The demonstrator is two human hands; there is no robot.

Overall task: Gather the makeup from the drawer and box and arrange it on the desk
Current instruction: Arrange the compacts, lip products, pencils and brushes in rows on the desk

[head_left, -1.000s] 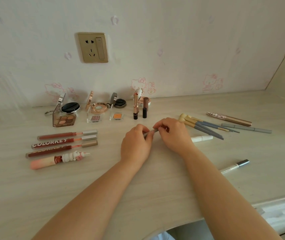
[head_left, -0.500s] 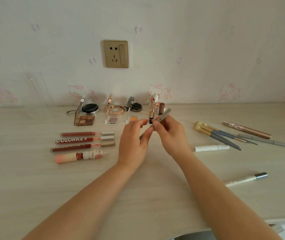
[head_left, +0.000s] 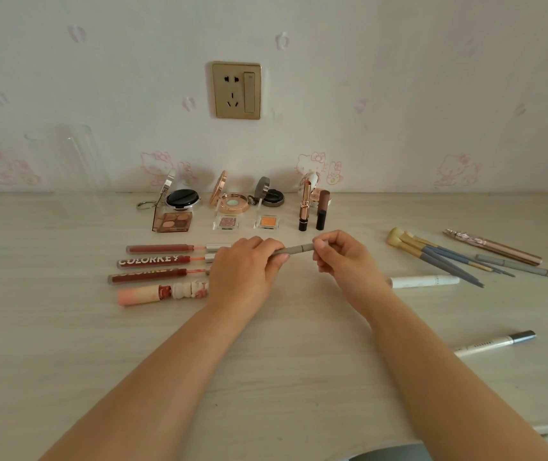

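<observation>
A grey makeup pencil (head_left: 296,249) lies level above the middle of the desk (head_left: 282,361), held at both ends. My left hand (head_left: 244,272) grips its left end and my right hand (head_left: 346,261) pinches its right end. Left of my hands lie three red lip gloss tubes (head_left: 153,261) and a pink tube (head_left: 163,292). Behind them stand open compacts (head_left: 183,198), eyeshadow palettes (head_left: 173,221) and two lipsticks (head_left: 306,207). To the right lie several brushes (head_left: 432,254), a white pen (head_left: 424,281), a grey pencil (head_left: 528,268) and a rose-gold pen (head_left: 492,250).
A white pen with a grey cap (head_left: 495,342) lies near the desk's front right edge. A gold wall socket (head_left: 236,90) sits above the makeup. A clear plastic box (head_left: 63,161) stands at the back left against the wall.
The grey pencil was tilted upward in my hands half a second ago; now it lies level and lower, with my hands drawn slightly apart along it.
</observation>
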